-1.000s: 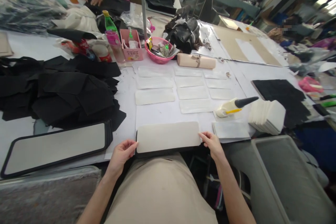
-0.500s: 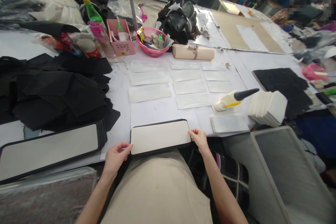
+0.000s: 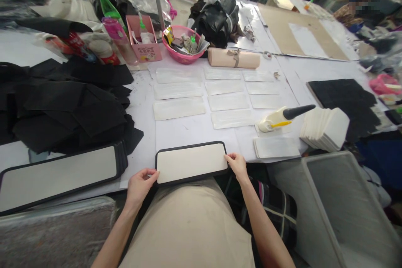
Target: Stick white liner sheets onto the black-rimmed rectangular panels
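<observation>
A white rounded panel with a black border [image 3: 191,162] lies at the table's near edge in front of me. My left hand [image 3: 141,182] grips its left end and my right hand [image 3: 237,165] grips its right end. The black edge shows all round the white face. Beyond it, several white rectangular pieces [image 3: 179,108] lie in rows on the white table. A cream glue bottle with a black nozzle [image 3: 282,118] lies on its side to the right.
A long stack of black-edged panels [image 3: 59,176] lies at the near left, with a heap of black fabric [image 3: 65,104] behind it. A stack of white pieces [image 3: 325,129], a grey bin [image 3: 342,209], a pink bowl [image 3: 184,46] and bottles [image 3: 108,8] stand around.
The white piece has settled onto the black backing so a black border now shows all round. Both hands stay at its ends. The view has tilted slightly.
</observation>
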A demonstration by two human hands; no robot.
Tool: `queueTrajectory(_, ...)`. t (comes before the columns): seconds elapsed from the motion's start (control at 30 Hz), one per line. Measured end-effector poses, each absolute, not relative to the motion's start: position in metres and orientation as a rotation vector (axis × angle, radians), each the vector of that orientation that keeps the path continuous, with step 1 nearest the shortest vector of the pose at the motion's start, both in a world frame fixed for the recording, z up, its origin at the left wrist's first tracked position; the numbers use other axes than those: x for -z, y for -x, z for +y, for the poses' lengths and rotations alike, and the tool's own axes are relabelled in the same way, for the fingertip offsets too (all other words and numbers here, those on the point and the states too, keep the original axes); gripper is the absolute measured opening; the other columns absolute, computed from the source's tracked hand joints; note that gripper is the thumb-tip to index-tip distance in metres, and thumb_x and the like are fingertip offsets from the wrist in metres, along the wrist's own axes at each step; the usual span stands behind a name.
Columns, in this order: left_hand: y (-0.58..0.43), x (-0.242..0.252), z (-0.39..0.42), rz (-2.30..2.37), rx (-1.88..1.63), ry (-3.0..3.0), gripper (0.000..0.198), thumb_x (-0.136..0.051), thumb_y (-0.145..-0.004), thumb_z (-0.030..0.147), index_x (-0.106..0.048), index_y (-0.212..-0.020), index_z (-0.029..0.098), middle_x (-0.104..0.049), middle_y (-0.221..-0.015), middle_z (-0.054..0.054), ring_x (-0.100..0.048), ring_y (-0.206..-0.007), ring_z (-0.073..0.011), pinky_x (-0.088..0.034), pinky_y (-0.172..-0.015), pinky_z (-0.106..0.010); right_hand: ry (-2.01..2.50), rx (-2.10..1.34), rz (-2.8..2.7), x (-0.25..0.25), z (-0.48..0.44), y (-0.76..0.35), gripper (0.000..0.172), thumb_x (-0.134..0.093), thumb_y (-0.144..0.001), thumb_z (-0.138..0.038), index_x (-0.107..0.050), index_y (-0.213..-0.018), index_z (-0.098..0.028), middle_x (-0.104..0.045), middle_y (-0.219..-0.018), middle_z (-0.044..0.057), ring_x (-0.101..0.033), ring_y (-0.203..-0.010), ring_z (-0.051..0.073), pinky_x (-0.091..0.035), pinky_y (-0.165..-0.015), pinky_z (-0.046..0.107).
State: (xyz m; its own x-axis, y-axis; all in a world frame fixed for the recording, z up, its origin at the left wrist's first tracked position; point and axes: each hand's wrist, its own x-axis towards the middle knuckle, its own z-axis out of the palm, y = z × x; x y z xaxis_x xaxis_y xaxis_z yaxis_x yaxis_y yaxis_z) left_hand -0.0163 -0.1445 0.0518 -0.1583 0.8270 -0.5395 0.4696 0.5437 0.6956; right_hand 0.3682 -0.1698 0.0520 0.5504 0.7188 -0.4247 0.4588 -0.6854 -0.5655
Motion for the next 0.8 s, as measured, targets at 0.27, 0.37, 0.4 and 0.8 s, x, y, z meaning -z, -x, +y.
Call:
queueTrajectory(0.27,0.010,-0.053,-0.141,1.855,-0.446,-1.133,0.032,-0.068,-0.068,0.048,-0.069,-0.074,0.017,-0.066,-0.061,-0.002,-0.053,-0.053,-0.0156,-0.040,-0.055,-0.026,2.380,-0.946,-0.995,-0.043,-0.170,-0.374,0.033,-0.058,-0.072,-0.048,-0.071,-0.075,-0.018,-0.071,-0.069,0.004,-0.065,-0.065,0.020,-0.048,-0.059,0.027)
queueTrajectory(0.37,0.009,-0.054,-0.140,1.845,-0.459,-1.137,0.028,-0.068,-0.067,0.045,-0.069,-0.072,0.017,-0.069,-0.066,-0.003,-0.057,-0.056,-0.0167,-0.042,-0.058,-0.027,2.381,-0.949,-0.997,-0.042,-0.169,-0.375,0.034,-0.058,-0.071,-0.049,-0.071,-0.075,-0.018,-0.070,-0.066,0.004,-0.064,-0.062,0.020,-0.048,-0.058,0.027)
queueTrajectory(0.4,0.009,-0.054,-0.140,1.835,-0.469,-1.140,0.027,-0.068,-0.066,0.044,-0.069,-0.071,0.017,-0.070,-0.068,-0.003,-0.058,-0.058,-0.0171,-0.043,-0.059,-0.027,2.383,-0.948,-0.997,-0.041,-0.169,-0.375,0.034,-0.059,-0.071,-0.049,-0.071,-0.075,-0.018,-0.070,-0.065,0.004,-0.064,-0.061,0.020,-0.047,-0.057,0.028)
queueTrajectory(0.8,0.007,-0.054,-0.140,1.790,-0.548,-1.147,0.017,-0.066,-0.065,0.035,-0.068,-0.065,0.018,-0.072,-0.069,-0.004,-0.064,-0.062,-0.0185,-0.047,-0.062,-0.027,2.394,-0.939,-0.996,-0.040,-0.168,-0.374,0.038,-0.059,-0.070,-0.051,-0.071,-0.077,-0.016,-0.069,-0.064,0.004,-0.064,-0.059,0.020,-0.046,-0.053,0.027)
